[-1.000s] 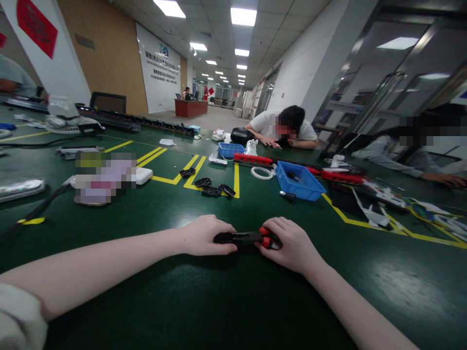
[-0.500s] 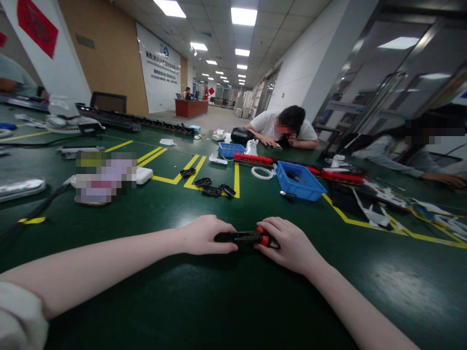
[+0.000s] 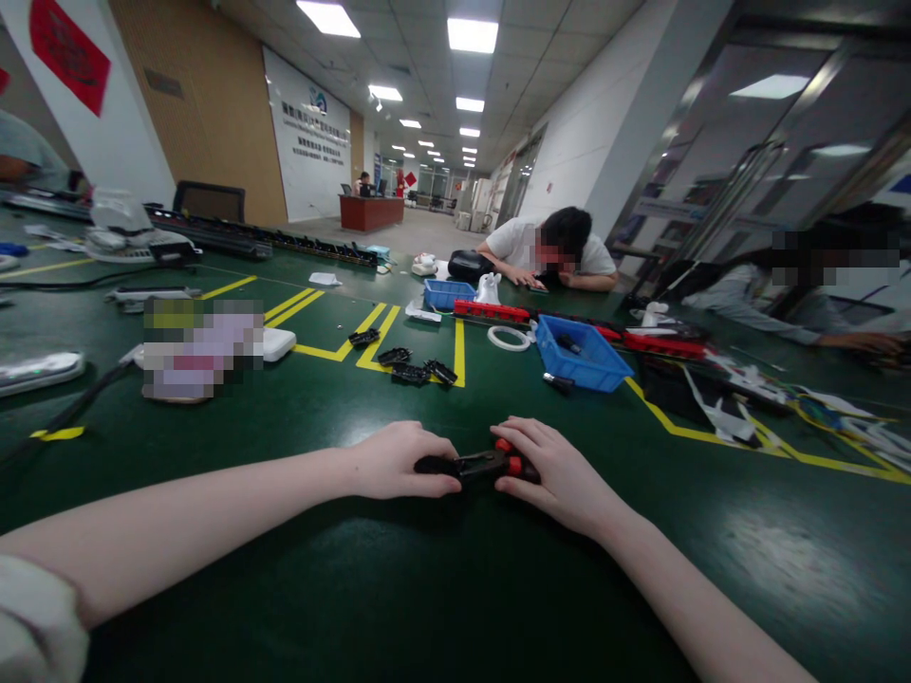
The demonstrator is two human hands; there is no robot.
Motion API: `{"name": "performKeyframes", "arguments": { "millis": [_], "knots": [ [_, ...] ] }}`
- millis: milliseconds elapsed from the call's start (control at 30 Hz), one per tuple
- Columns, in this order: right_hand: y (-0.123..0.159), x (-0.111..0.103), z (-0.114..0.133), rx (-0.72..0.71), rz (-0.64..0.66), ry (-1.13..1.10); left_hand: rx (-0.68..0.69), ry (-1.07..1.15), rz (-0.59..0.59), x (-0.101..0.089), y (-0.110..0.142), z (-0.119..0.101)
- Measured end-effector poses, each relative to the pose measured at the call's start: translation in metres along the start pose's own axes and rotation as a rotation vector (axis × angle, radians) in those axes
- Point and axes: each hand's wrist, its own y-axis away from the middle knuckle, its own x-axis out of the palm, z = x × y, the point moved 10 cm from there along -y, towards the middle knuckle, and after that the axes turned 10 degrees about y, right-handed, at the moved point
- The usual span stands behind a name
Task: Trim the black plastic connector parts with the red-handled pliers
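Note:
In the middle of the head view, my left hand pinches a small black part between thumb and fingers, just above the green table. My right hand is wrapped round the red-and-black handles of a pair of pliers, the jaws of which point left. The jaw tips meet the black part close to my left fingertips; whether they grip it I cannot tell. Beyond my hands lie several black ribbed pieces on the table.
A blue bin with dark pieces inside stands at the right, a black-and-silver piece beside it. Behind are a white ring, a smaller blue bin and a long red rail. A blurred-out phone-like object lies left. Co-workers sit across and right.
The view has shifted very slightly. The fingers of my right hand and the upper red handle sit a little higher, while my left hand keeps its hold on the black part.

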Motion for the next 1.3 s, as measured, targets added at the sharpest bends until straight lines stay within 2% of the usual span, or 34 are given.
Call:
{"name": "performKeyframes", "arguments": {
  "millis": [200,433,667,1000,1300],
  "knots": [
    [0.000,-0.001,0.001,-0.014,-0.011,0.037,0.006,0.064,-0.001,0.000,0.001,0.001],
    [0.002,-0.014,0.010,-0.055,-0.112,0.079,-0.018,0.168,-0.018,-0.005,0.000,0.001],
    [0.005,-0.018,0.015,-0.061,-0.158,0.146,0.008,0.181,-0.022,-0.005,0.000,-0.003],
    [0.003,-0.017,0.016,-0.030,-0.130,0.182,-0.022,0.161,-0.038,-0.005,-0.001,0.002],
    [-0.002,-0.009,0.012,0.014,-0.016,0.150,-0.036,0.093,-0.079,-0.008,0.000,0.005]
  ]
}}
